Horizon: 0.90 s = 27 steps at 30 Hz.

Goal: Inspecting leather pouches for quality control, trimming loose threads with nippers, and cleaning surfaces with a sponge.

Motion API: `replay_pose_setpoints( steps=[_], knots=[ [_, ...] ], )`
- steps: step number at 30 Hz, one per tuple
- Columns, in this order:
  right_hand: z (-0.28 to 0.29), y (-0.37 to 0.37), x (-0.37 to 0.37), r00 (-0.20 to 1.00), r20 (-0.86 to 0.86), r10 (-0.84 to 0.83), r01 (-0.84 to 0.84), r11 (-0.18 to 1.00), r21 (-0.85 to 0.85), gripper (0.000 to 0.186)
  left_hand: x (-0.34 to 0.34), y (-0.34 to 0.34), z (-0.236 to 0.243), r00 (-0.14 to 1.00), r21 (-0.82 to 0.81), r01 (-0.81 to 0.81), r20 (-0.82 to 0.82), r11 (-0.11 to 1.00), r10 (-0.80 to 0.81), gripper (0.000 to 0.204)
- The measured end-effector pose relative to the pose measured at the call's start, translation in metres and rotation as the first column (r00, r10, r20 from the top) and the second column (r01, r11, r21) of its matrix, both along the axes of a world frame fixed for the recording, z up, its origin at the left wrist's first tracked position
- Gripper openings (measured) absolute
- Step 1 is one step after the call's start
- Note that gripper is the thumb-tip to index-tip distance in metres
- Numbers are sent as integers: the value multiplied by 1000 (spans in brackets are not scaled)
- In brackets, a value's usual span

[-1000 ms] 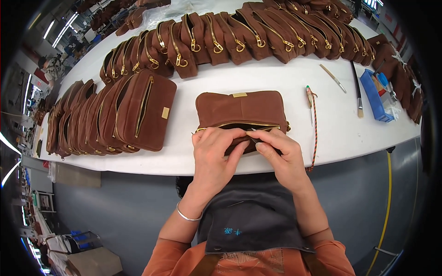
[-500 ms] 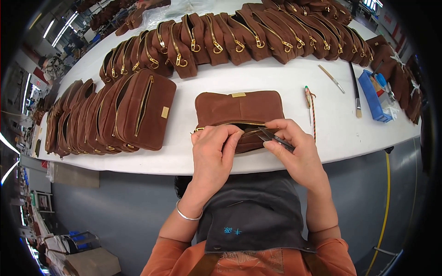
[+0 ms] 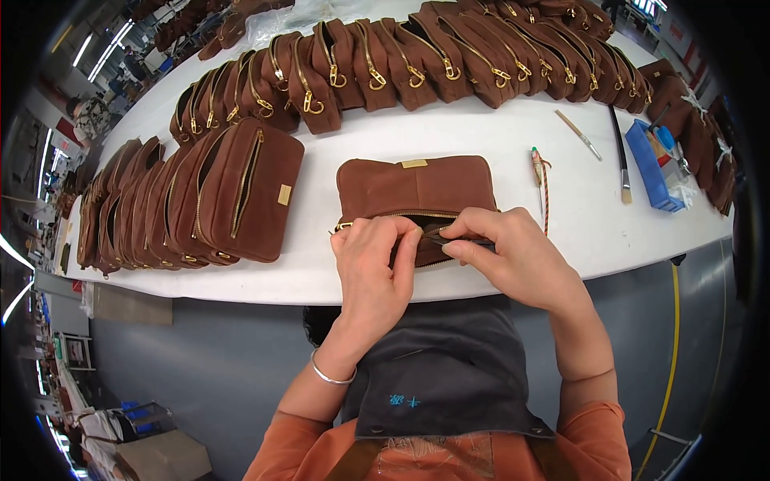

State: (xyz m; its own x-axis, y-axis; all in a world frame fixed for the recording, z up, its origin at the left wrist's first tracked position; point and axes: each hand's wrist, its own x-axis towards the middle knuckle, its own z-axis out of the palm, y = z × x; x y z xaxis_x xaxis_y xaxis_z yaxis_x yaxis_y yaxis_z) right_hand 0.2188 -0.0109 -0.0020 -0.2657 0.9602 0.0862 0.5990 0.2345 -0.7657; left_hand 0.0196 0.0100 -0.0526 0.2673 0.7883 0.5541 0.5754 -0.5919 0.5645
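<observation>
"What is happening at the brown pouch (image 3: pixel 417 184)?"

"It lies on the white bench (image 3: pixel 321 184), directly before the person, its gold zip (image 3: pixel 433 214) gaping. The step looks like fine detail work inside the opening, perhaps picking or trimming something small."

"And the fingers?"

"On the left hand (image 3: pixel 370 256), thumb and forefinger press together at the pouch's opening; I cannot tell what they pinch. The right hand (image 3: pixel 513 248) pinches a slim dark tool (image 3: pixel 481 242) aimed into the opening."

"What would the next move call for?"

"A steady left hold, I'd judge, and a tool tip kept clear of the zip."

"What is hard to make out?"

"The right hand covers much of the tool; both hands cover the pouch's near side. Left of the pouch, similar pouches (image 3: pixel 271 200) overlap, mostly showing edges."
</observation>
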Motion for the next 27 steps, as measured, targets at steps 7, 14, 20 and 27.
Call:
replay_pose_setpoints(
  steps=[7,14,20,27],
  knots=[
    [0,6,-1,999,0,49,-49,998,41,15,2,1,-2,1000,35,-2,4,999,2,1],
    [5,9,-2,995,75,63,-69,995,75,13,0,0,-3,1000,71,7,-9,997,-6,2],
    [15,17,0,972,188,141,-159,983,87,12,2,-1,-4,1000,84,19,-13,996,-18,6],
    [20,23,0,957,229,176,-187,982,28,23,2,-3,-3,999,78,25,-26,997,-23,7]
  ],
)
